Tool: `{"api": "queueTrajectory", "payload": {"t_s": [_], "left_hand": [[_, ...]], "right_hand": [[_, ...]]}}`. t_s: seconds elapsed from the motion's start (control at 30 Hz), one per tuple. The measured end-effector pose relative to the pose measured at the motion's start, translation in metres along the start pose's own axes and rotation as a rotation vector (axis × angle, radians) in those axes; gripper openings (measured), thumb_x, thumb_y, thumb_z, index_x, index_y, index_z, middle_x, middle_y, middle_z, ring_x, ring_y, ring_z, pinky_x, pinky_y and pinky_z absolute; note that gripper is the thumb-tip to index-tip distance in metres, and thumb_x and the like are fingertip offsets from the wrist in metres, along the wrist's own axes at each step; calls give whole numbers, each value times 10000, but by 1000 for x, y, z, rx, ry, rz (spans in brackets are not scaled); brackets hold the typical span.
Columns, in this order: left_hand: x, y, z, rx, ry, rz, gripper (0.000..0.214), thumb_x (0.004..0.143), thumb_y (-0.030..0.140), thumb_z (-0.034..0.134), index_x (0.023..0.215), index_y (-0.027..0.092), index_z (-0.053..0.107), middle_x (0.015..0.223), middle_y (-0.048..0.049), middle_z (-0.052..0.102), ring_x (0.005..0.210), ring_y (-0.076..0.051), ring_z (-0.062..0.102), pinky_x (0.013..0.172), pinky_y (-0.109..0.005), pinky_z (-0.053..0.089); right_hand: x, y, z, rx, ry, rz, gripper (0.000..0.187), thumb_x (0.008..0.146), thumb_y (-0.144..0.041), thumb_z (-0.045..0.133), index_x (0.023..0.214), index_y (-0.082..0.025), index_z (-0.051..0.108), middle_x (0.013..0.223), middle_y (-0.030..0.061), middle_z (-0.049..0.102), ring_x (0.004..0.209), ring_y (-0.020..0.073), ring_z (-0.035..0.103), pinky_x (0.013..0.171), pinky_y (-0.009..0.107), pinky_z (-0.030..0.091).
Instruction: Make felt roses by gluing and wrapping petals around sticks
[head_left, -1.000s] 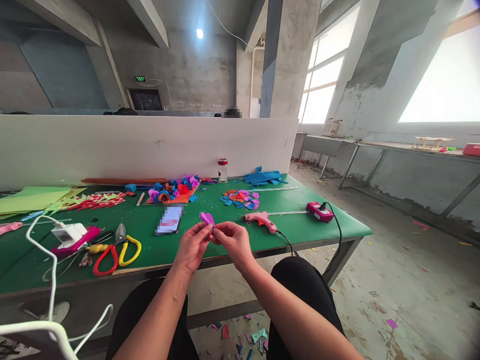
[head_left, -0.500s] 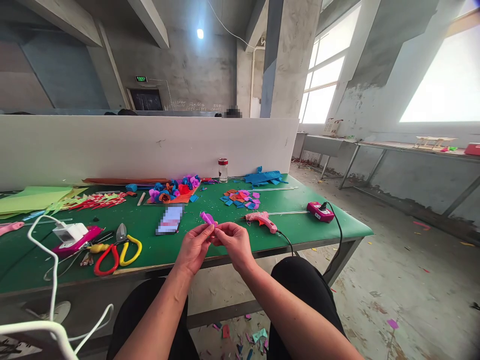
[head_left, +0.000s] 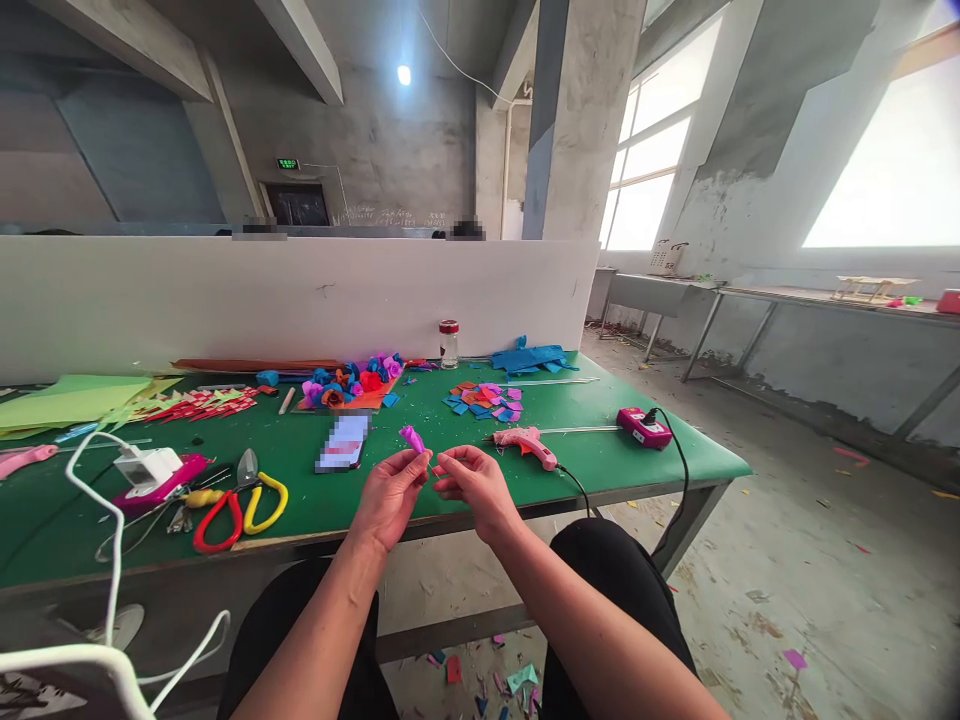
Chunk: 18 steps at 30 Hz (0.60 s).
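My left hand point(head_left: 391, 495) pinches a small rolled purple piece of crepe paper point(head_left: 412, 438), shaped like a bud, between thumb and forefinger. Its upper end sticks out above the fingertips. Just to the right, my right hand point(head_left: 474, 485) has its thumb and forefinger close together beside the paper's lower end. A thin line shows between the two hands, too small to name. Both hands are above the front edge of the green table point(head_left: 442, 525). A pink glue gun point(head_left: 527, 443) lies to the right of my right hand.
Cut paper petals point(head_left: 484, 402), blue crepe paper point(head_left: 529, 358), a glass jar point(head_left: 448, 348) and paper flowers point(head_left: 351, 382) lie farther back. To the left are a phone point(head_left: 343, 443), pliers point(head_left: 244, 505) and a power strip point(head_left: 161, 482); another strip point(head_left: 645, 428) sits right. A white partition point(head_left: 300, 300) stands behind.
My right hand has drawn slightly right, off the purple paper, and a small gap shows between the hands. My left hand keeps its pinch. The view has shifted slightly.
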<state>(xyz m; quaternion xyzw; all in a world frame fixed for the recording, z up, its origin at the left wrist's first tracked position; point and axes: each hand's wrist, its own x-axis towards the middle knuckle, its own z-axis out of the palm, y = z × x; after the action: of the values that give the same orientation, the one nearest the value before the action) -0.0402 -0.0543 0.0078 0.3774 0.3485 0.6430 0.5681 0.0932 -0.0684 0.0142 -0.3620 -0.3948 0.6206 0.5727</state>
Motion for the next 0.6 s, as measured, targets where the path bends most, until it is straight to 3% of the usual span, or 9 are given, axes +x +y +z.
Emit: {"api": "queueTrajectory", "payload": {"t_s": [0.2,0.6], "left_hand": [[-2,2,0,54,-15,113,297,483,332,923,638,156,741,654,2,649,641,-103,505,653,-241,426],[-11,7,0,245,-159,368,243,660,326,836,650,186,637,706,28,521,720,-125,462,700,-239,406]], "right_hand": [[3,-1,-4,-8,8,-44,375,591,-431,814,777,-164,628,706,17,712,529,92,593,548,218,477],[2,-5,-4,-63,-46,-246,256,702,-387,747,766,-166,636,708,26,709,551,101,595,559,222,464]]}}
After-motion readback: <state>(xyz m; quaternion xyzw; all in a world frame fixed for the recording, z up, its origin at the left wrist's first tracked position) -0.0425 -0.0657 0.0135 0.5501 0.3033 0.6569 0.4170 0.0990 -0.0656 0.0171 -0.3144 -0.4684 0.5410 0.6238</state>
